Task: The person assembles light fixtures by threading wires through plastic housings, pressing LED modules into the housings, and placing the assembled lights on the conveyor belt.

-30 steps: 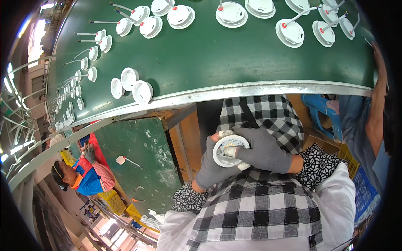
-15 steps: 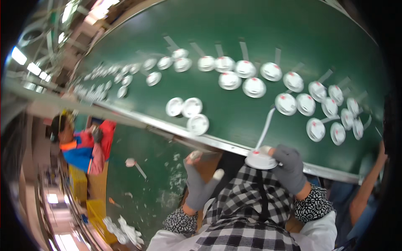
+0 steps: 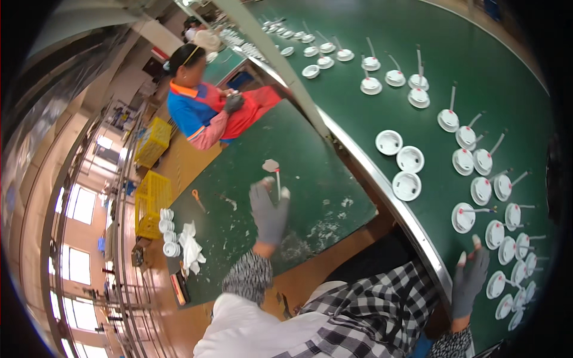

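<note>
My left hand (image 3: 268, 216), in a grey glove with bare fingertips, reaches over the green side table (image 3: 310, 203) with thumb and fingers apart. Just beyond its fingertips lies a flat whitish piece (image 3: 271, 165); a thin white strip (image 3: 278, 186), red at one end, runs from it between thumb and fingers. Whether they touch it, I cannot tell. Over the edge of the long green table, my right hand (image 3: 470, 283) is empty, its fingers stretched out. Close to it sit white round parts (image 3: 464, 218) with red spots and upright strips.
Three white round parts without strips (image 3: 409, 159) lie by the long table's metal edge (image 3: 382, 170). Orange-handled scissors (image 3: 196, 194), a white cloth (image 3: 191, 249) and stacked white parts (image 3: 169, 230) rest on the side table's left. Beyond stand yellow crates (image 3: 154, 143) and a seated co-worker (image 3: 200, 113).
The view has swung left toward the side table. My right hand has let go of the white round part with its strip. My left hand has moved out to the whitish piece.
</note>
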Tool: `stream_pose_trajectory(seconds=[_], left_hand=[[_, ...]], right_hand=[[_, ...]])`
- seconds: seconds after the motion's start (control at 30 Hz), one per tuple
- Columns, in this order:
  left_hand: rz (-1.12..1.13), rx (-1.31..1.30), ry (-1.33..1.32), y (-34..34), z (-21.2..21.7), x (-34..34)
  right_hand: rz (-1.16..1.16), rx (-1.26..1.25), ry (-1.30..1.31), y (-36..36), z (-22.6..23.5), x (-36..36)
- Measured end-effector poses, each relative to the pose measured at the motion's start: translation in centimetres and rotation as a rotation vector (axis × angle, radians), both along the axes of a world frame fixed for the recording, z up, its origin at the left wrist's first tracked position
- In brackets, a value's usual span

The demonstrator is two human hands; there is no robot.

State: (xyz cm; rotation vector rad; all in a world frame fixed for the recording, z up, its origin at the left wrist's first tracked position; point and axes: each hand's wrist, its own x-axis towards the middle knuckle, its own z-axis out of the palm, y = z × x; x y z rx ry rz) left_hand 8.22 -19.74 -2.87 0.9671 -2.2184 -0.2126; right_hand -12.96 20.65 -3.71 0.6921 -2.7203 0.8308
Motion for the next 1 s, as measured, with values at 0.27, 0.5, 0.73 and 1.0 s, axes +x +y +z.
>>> stream_pose_trajectory(seconds=[0.27, 0.5, 0.73, 1.0], left_hand=[[0.219, 0.217, -0.478, -11.4, -7.6, 3.0], [-0.413, 1.364, 0.2, 1.4, -0.6, -1.3], [-0.807, 2.355, -0.012, 15.3, 1.7, -4.1], [-0.869, 1.896, -0.336, 18.6, 0.5, -6.6]], right_hand=[[0.36, -0.089, -0.195, -4.2, 0.5, 4.5], [0.553, -0.322, -0.717, -4.3, 0.7, 5.5], [0.705, -0.953, -1.527, -5.8, 0.1, 4.3], [0.258, -0.984, -1.494, -1.8, 1.2, 5.2]])
